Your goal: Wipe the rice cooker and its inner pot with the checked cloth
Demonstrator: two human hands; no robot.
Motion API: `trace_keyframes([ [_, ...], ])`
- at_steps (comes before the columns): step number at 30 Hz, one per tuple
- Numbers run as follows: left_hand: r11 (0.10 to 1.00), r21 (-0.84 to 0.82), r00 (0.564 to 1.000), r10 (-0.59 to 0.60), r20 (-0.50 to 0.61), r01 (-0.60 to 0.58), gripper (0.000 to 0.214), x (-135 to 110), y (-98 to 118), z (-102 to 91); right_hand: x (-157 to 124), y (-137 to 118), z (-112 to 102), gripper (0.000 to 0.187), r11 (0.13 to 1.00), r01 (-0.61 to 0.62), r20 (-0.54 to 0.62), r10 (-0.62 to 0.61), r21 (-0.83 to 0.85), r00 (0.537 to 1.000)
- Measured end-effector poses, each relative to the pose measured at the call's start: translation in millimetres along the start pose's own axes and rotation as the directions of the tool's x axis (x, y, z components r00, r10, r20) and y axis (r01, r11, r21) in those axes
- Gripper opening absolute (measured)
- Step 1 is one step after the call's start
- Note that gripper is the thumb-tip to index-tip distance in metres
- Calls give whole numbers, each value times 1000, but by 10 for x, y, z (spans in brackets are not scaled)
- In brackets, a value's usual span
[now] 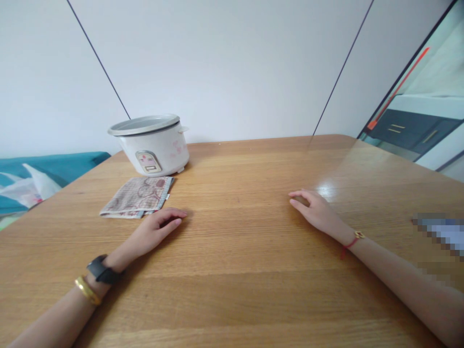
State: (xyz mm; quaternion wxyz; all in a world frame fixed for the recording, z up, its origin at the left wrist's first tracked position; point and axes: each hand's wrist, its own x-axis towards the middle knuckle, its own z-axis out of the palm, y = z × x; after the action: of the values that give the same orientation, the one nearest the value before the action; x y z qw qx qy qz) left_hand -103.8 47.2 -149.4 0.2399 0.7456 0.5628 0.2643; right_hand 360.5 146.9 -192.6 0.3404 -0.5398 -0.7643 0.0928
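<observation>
At right, coarse pixels mask a flat grey-blue object (444,232), cut by the edge. The round white rice cooker (166,151) hides its inner bottom; print on its silvery front panel (148,162) is too small to read, likewise the folded brown-patterned cloth's (136,194) white tag (167,196). The left edge crops a white plastic bag (27,187).

A wooden table (235,270) with a visible grain and a rounded far corner. Toward its far left stands a white rice cooker (165,152); just in front lies a folded, patterned cloth (137,195). Far right, a pixelated object (445,233).
</observation>
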Motion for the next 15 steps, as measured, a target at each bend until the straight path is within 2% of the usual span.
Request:
trace_keyframes([
  [15,1000,2,1000,0,-1,0,36,4,4,0,1,-3,-5,28,1000,11,9,-11,-18,1000],
])
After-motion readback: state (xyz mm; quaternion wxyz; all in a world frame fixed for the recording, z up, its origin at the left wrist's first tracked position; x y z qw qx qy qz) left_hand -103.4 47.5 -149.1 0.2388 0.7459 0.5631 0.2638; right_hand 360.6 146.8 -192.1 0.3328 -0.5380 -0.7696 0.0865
